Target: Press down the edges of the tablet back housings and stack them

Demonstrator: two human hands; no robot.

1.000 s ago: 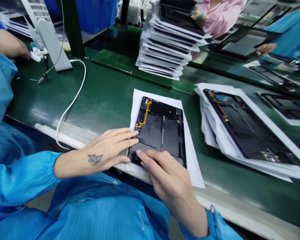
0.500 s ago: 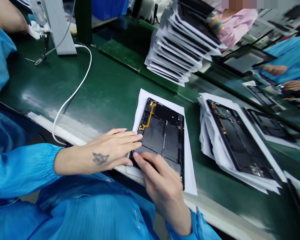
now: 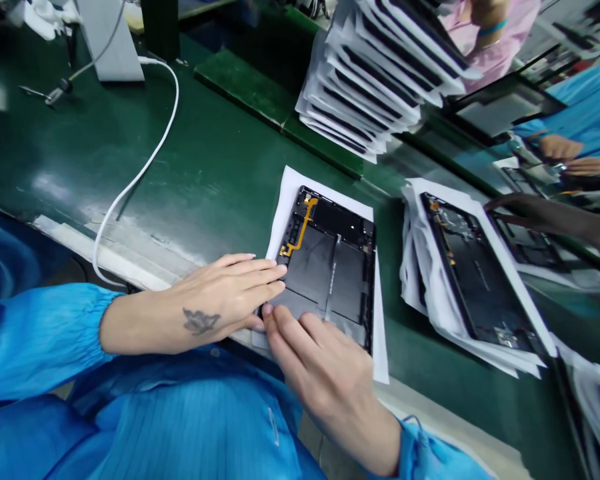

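An opened tablet with an orange flex cable along its upper left lies on a white paper sheet at the table's front edge. My left hand rests on the tablet's left edge, fingers stretched out and close together. Over the tablet's lower part, my right hand has its fingertips pinched at the lower left edge, close by my left thumb. Whatever may be between those fingertips is hidden. The right hand covers the tablet's lower end.
To the right lies a stack of papers with another opened tablet. A tall stack of tablets and paper stands behind. A white cable curves across the green table at left. Co-workers' hands show at the far right.
My right hand has turned flatter over the tablet, its fingertips still at the left edge. Another person's arm has come in at the right, and the person at upper left has mostly left view.
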